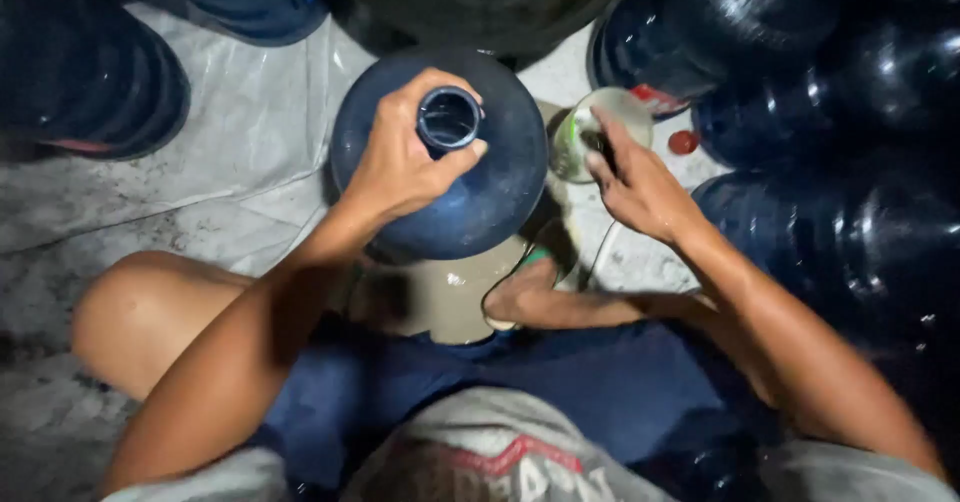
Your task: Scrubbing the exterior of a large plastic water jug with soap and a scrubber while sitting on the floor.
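View from above a seated person's lap. A large blue water jug [470, 192] stands upright on the floor between the person's knees, its open neck facing the camera. All places are given from this jug. Dark blue jugs of the same kind [830, 212] crowd to its right and above it. A white plastic sheet [230, 152] covers the floor to its left. The left hand [405, 162] lies on the jug's shoulder, its grip closed around the neck. Just right of the jug, the right hand [635, 187] has its fingers wrapped on a clear, greenish cup [580, 132]. A small red cap [683, 142] lies farther right on the floor.
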